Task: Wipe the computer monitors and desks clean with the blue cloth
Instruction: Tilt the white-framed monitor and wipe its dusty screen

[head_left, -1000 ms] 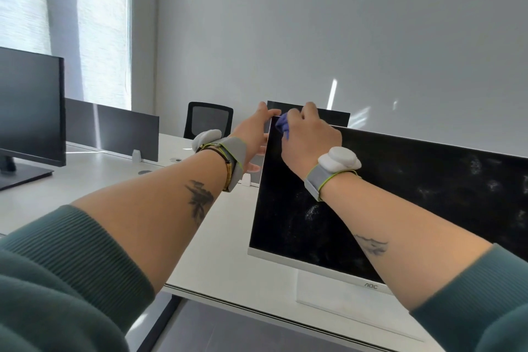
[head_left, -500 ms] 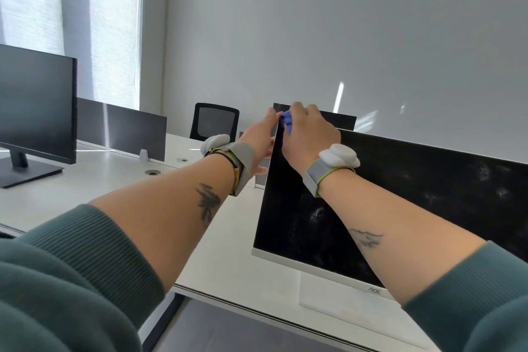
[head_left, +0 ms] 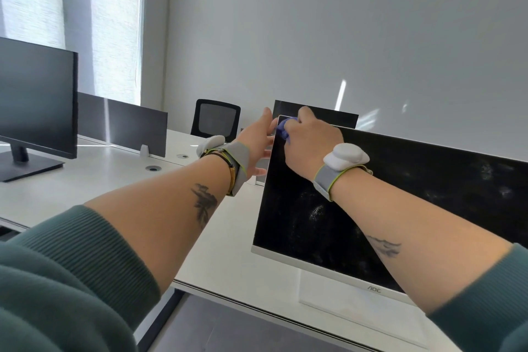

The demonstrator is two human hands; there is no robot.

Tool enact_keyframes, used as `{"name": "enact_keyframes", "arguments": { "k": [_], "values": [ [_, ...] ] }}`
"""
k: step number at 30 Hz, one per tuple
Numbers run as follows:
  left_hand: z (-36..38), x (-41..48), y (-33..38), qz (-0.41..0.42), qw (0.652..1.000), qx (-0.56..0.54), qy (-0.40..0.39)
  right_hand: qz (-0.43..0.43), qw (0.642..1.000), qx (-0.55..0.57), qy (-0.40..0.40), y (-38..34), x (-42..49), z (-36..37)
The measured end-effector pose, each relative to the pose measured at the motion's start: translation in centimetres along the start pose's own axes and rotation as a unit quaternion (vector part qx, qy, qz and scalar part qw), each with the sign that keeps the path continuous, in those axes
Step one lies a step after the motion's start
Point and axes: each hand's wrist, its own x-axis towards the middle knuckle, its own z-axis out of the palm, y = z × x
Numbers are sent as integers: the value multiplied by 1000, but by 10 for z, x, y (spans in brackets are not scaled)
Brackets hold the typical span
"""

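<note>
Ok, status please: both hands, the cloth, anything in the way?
Left hand holds monitor at its left edge. Right hand grips blue cloth at the top left corner. Smudges across the screen; nothing in the way.

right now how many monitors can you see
3: a black monitor at far left, the white-framed monitor being wiped, and what looks like a third monitor peeking up behind it. Others may sit out of view.
</note>
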Motion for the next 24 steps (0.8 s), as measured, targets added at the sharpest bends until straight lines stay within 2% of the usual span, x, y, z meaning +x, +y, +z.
{"name": "enact_keyframes", "arguments": {
  "k": [3, 8, 12, 16, 20, 24],
  "values": [
    [3, 1, -4, 4, 1000, -9, 6, 66, 997, 32, 24, 5, 7, -6],
    [2, 0, -2, -1, 1000, -8, 21, -16, 1000, 7, -23, 0, -5, 0],
    [7, -2, -2, 1, 1000, 8, 18, 70, 997, 33, 16, 6, 2, -5],
    [9, -3, -2, -5, 1000, 8, 18, -6, 1000, 5, -17, 0, -7, 2],
    [7, -2, -5, -3, 999, 8, 31, 72, 997, 31, 25, 12, 0, -4],
    [7, -1, -3, -13, 1000, 0, 23, -26, 1000, 7, 10, 6, -5, 5]
  ]
}}
